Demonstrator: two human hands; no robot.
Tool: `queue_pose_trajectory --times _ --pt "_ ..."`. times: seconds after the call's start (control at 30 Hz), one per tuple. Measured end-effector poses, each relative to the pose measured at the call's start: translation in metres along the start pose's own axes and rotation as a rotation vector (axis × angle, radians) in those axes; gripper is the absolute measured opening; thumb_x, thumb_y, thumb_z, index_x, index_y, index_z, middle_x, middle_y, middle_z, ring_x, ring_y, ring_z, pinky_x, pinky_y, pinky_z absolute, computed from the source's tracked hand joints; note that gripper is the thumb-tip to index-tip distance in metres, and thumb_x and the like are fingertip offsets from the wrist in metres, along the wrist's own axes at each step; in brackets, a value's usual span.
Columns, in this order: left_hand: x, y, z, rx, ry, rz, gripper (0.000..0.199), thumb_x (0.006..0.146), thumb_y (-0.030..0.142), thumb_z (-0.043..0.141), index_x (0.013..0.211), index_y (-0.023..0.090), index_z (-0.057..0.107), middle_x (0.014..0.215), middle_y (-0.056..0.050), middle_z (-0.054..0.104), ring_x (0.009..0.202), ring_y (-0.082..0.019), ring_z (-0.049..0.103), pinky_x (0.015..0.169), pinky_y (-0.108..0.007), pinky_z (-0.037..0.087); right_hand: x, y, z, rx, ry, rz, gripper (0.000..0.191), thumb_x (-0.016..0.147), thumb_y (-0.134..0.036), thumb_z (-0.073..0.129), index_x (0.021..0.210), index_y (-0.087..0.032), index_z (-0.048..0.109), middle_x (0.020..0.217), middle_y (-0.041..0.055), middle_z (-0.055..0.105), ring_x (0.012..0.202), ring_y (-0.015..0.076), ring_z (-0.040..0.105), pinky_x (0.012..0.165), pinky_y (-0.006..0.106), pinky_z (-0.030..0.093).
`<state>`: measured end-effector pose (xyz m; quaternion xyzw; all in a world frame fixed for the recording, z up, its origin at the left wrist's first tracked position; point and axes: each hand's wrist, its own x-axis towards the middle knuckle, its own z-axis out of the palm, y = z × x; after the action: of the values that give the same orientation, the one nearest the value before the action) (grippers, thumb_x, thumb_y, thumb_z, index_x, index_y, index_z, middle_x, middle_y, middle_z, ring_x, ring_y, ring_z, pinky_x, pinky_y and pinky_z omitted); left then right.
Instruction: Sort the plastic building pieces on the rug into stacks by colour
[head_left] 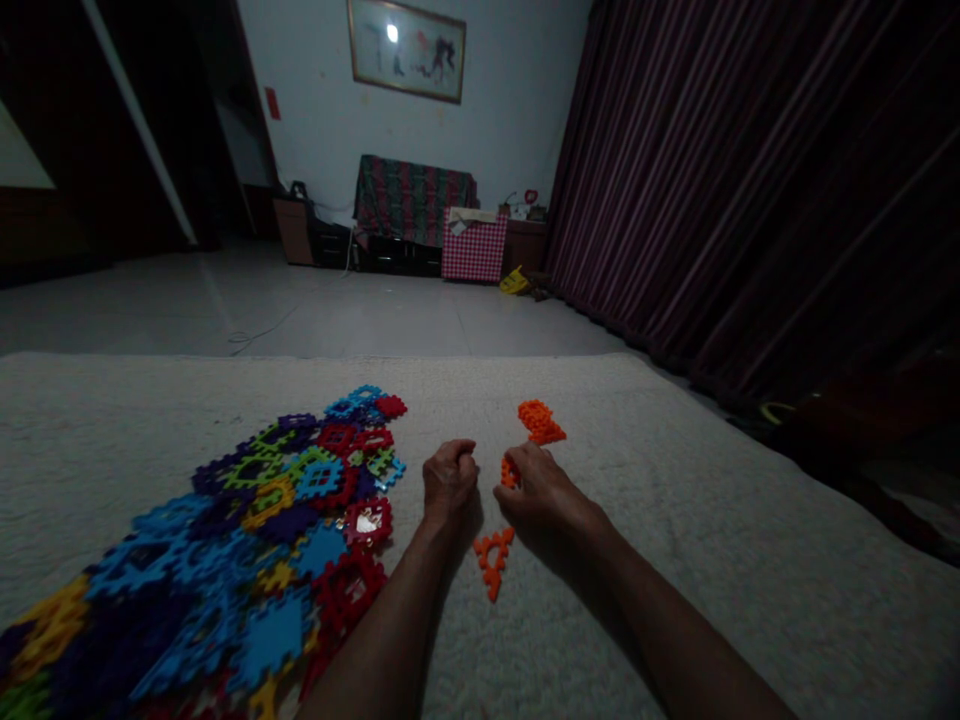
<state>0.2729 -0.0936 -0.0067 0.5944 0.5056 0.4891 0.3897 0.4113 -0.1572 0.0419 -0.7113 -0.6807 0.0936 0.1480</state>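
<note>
My right hand (541, 490) pinches a small orange interlocking toy piece (510, 473) between thumb and fingers, just above the quilted cover. Across a small gap, my left hand (450, 482) is curled closed; its palm side is hidden, so I cannot see whether anything is inside. Nearer to me, between my forearms, a triangular orange interlocking piece (493, 562) with notched edges and a central hole lies flat. Beyond my right hand sits a small stack of orange pieces (540, 421).
A wide heap of blue, purple, red, green and yellow interlocking pieces (247, 540) spreads over the left of the pale quilted cover (675, 560). Past its far edge are a tiled floor (390, 320), a low cabinet under a cloth (412, 200), and dark curtains (675, 180) on the right.
</note>
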Motion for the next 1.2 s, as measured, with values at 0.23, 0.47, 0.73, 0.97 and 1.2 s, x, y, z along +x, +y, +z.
queue_pose_trajectory --times 0.23,0.47,0.73,0.97,1.2 --pt "0.0 -0.003 0.001 0.017 -0.002 0.017 0.035 0.075 0.014 0.047 0.096 0.013 0.075 0.092 -0.01 0.076 0.079 -0.018 0.071 0.08 -0.03 0.055 -0.003 -0.003 -0.001 -0.074 0.007 0.027 0.015 0.076 -0.027 0.062 0.09 -0.02 0.06 0.099 0.0088 0.058 0.093 0.0236 0.051 0.08 0.033 0.039" --pt "0.0 0.0 0.001 0.013 0.013 0.018 0.034 0.074 0.013 0.047 0.091 0.013 0.076 0.09 -0.009 0.076 0.078 -0.018 0.071 0.08 -0.031 0.055 0.013 0.012 0.01 -0.021 0.13 0.024 0.041 0.076 -0.032 0.066 0.113 -0.017 0.06 0.107 0.0112 0.061 0.098 0.0258 0.055 0.084 0.035 0.043" --pt "-0.002 0.003 0.001 -0.019 0.005 -0.01 0.034 0.074 0.015 0.047 0.094 0.012 0.075 0.088 -0.009 0.076 0.072 -0.018 0.071 0.073 -0.028 0.055 0.032 0.06 0.016 0.111 0.71 -0.03 0.051 0.079 -0.037 0.063 0.124 -0.014 0.053 0.118 0.0161 0.056 0.111 0.0293 0.052 0.098 0.045 0.044" --pt "0.0 -0.002 0.002 -0.026 0.011 -0.001 0.034 0.073 0.014 0.047 0.092 0.013 0.076 0.089 -0.009 0.076 0.073 -0.017 0.071 0.072 -0.027 0.055 0.04 0.089 0.032 0.141 0.69 0.041 0.051 0.076 -0.035 0.065 0.12 -0.013 0.054 0.117 0.0162 0.054 0.107 0.0285 0.054 0.092 0.044 0.049" --pt "-0.001 0.0 0.002 -0.019 0.004 -0.014 0.035 0.073 0.015 0.047 0.094 0.012 0.075 0.091 -0.01 0.076 0.075 -0.018 0.072 0.072 -0.027 0.056 0.043 0.092 0.033 0.073 0.679 0.031 0.052 0.075 -0.036 0.065 0.12 -0.013 0.055 0.117 0.0164 0.055 0.11 0.0284 0.053 0.098 0.044 0.046"
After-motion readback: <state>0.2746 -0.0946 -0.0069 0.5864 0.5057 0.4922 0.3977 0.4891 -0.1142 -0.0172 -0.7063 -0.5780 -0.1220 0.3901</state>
